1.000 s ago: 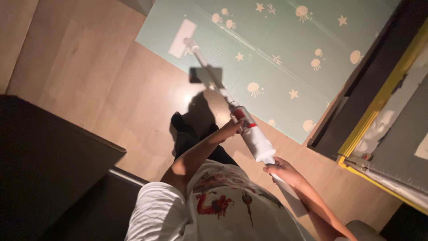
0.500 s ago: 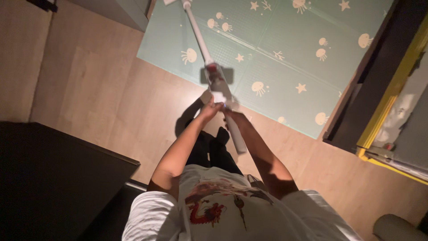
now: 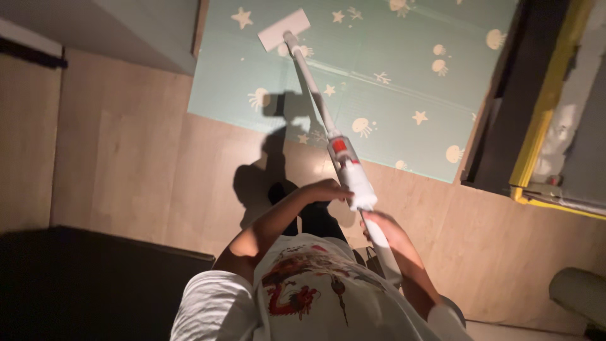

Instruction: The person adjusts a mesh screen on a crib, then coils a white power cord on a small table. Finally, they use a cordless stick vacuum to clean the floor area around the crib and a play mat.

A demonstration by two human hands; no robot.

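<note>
Left hand [image 3: 328, 190] wraps the body of the white stick vacuum [image 3: 349, 172], right hand [image 3: 380, 226] grips its rear handle, the floor head [image 3: 283, 29] flat on the green play mat [image 3: 404, 76]. Best stroke, I'd judge: keep the head flush and the wand in line.

Dim, warm light from behind the person; hard shadow on the floor [image 3: 158, 164] at centre; black lower-left corner; slight blur.

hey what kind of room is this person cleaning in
Most likely a room in a home, perhaps a child's play area. A pale green play mat printed with stars and jellyfish lies on a wooden floor, and both hands hold a white stick mop whose flat head rests on the mat.
</note>
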